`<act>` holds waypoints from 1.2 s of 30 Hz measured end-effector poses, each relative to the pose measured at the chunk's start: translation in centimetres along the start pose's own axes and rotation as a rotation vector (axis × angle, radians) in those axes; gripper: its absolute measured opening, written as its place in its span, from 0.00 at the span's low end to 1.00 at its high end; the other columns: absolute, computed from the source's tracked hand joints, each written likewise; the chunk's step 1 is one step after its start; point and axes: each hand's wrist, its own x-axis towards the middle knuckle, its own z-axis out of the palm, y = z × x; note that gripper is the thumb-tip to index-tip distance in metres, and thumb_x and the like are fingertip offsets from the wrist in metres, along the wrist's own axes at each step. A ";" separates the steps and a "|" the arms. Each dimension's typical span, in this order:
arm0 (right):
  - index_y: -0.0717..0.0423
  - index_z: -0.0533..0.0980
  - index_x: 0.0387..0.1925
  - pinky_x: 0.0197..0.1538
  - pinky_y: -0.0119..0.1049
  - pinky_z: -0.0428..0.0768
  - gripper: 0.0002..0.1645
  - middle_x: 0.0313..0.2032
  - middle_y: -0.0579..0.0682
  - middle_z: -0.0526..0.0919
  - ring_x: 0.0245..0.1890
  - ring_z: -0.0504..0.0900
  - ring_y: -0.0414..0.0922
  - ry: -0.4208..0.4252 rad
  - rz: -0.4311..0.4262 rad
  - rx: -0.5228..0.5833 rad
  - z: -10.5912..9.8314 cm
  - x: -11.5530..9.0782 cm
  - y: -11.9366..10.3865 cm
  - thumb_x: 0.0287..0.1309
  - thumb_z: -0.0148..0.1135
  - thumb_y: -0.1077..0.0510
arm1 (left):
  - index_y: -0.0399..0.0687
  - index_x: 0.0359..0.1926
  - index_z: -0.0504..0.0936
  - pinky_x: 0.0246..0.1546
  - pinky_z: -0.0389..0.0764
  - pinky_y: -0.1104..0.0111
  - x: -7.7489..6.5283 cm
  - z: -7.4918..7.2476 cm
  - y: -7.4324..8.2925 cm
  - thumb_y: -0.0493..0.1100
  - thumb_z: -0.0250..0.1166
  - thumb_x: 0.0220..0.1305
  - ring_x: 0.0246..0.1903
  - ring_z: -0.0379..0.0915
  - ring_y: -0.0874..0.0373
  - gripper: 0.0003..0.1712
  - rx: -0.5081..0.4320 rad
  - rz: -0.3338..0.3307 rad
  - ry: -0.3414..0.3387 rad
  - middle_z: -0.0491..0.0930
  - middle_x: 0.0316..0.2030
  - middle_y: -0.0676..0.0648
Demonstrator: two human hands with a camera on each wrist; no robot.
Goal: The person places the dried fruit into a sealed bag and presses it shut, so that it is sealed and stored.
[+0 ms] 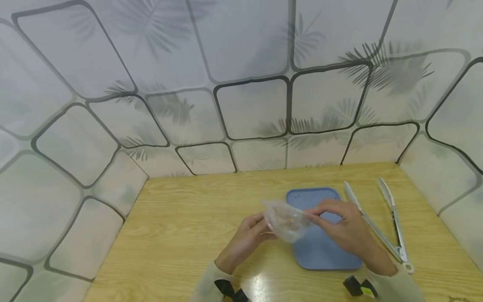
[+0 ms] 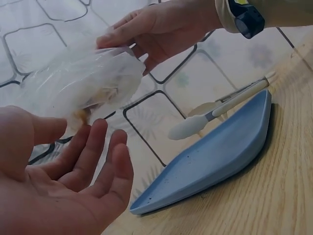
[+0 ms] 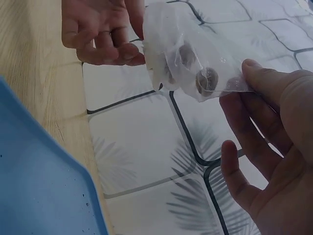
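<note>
A clear plastic bag (image 1: 286, 222) with several brownish roundish pieces inside hangs above the left part of a blue tray. My right hand (image 1: 345, 228) pinches its right end between thumb and fingers; the right wrist view shows the bag (image 3: 188, 58) stretching away from those fingertips. On the other side is my left hand (image 1: 247, 239), palm turned up, with its fingers loosely bent at the bag's left edge. In the left wrist view a gap shows between the left thumb and fingertips (image 2: 100, 127). What exactly the pieces are cannot be made out.
The blue tray (image 1: 324, 256) lies on the wood-grain table (image 1: 181, 235), with small dark specks on it. To its right, metal tongs (image 1: 396, 226) with pale tips lie spread apart. Patterned walls (image 1: 256, 109) enclose the table's back and sides.
</note>
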 end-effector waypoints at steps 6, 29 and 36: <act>0.51 0.90 0.37 0.45 0.24 0.86 0.26 0.34 0.47 0.93 0.37 0.89 0.34 -0.060 0.054 -0.003 0.0 -0.3 -0.1 0.42 0.78 0.82 | 0.54 0.61 0.84 0.54 0.84 0.69 -0.1 -0.4 -0.5 0.40 0.55 0.84 0.51 0.82 0.66 0.15 -0.114 -0.021 -0.033 0.87 0.52 0.61; 0.56 0.90 0.40 0.47 0.22 0.85 0.26 0.35 0.51 0.94 0.39 0.91 0.34 0.055 -0.016 -0.014 -0.6 0.1 0.2 0.43 0.75 0.84 | 0.32 0.62 0.80 0.54 0.83 0.69 -0.2 -1.1 -0.8 0.40 0.52 0.83 0.47 0.80 0.66 0.19 0.033 -0.059 -0.112 0.85 0.46 0.61; 0.63 0.89 0.37 0.50 0.20 0.84 0.20 0.36 0.48 0.94 0.40 0.91 0.31 0.168 0.015 -0.072 -1.0 0.3 0.0 0.44 0.75 0.84 | 0.13 0.61 0.73 0.52 0.86 0.69 -0.3 -1.8 -1.0 0.38 0.52 0.82 0.45 0.82 0.64 0.25 0.178 -0.058 -0.199 0.85 0.44 0.48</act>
